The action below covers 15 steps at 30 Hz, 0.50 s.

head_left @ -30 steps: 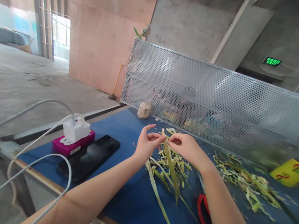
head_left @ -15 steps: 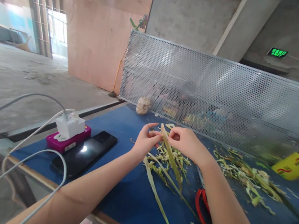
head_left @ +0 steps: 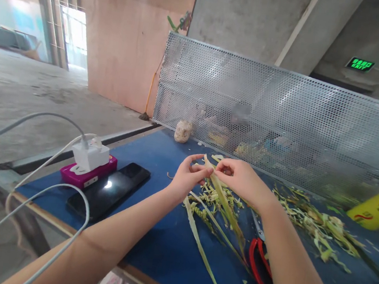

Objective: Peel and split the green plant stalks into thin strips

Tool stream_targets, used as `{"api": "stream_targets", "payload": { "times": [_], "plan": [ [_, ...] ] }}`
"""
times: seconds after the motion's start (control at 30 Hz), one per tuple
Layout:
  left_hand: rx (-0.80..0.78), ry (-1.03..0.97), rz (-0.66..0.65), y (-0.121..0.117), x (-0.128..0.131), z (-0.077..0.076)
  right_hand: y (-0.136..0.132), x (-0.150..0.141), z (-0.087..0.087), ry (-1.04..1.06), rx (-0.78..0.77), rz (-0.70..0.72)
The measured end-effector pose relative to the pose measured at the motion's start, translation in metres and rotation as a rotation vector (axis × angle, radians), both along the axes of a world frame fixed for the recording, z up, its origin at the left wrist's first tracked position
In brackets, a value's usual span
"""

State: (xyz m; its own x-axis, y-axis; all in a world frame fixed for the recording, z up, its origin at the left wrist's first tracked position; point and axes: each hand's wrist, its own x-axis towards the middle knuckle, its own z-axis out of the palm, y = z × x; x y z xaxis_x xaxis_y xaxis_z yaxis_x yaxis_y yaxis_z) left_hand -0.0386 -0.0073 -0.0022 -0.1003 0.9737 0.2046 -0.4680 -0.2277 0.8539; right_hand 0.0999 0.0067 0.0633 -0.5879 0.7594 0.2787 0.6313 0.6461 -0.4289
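Between my two hands runs a long pale green leaf strip, its upper end raised above the table and its lower end hanging toward the right. My left hand pinches the strip near the top between thumb and fingers. Close beside it, my right hand has its fingertips closed on the same strip. Under the hands lies a heap of curled green-yellow plant pieces. Another long strip trails toward the front edge. Red-handled scissors rest partly behind my right forearm.
On the left are a black phone, a magenta power strip with a white charger, and looping cables. A perforated metal panel closes the back. More plant scraps and a yellow packet lie right.
The strip's lower end has swung slightly right. My left thumb has shifted right along the strip, nearer my right hand. More of the scissors shows as the view has shifted slightly.
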Motion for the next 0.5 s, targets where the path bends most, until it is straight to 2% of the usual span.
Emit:
{"api": "stream_targets", "payload": {
  "times": [0.3,0.5],
  "plan": [
    [-0.034,0.012,0.018,-0.0016,-0.0003,0.0015,0.0008,0.0017,0.0005,0.001,-0.022,0.039],
    [0.035,0.125,0.051,-0.0057,-0.0007,0.0036,-0.0005,-0.0010,0.0013,-0.084,0.006,-0.062]
  ]
}}
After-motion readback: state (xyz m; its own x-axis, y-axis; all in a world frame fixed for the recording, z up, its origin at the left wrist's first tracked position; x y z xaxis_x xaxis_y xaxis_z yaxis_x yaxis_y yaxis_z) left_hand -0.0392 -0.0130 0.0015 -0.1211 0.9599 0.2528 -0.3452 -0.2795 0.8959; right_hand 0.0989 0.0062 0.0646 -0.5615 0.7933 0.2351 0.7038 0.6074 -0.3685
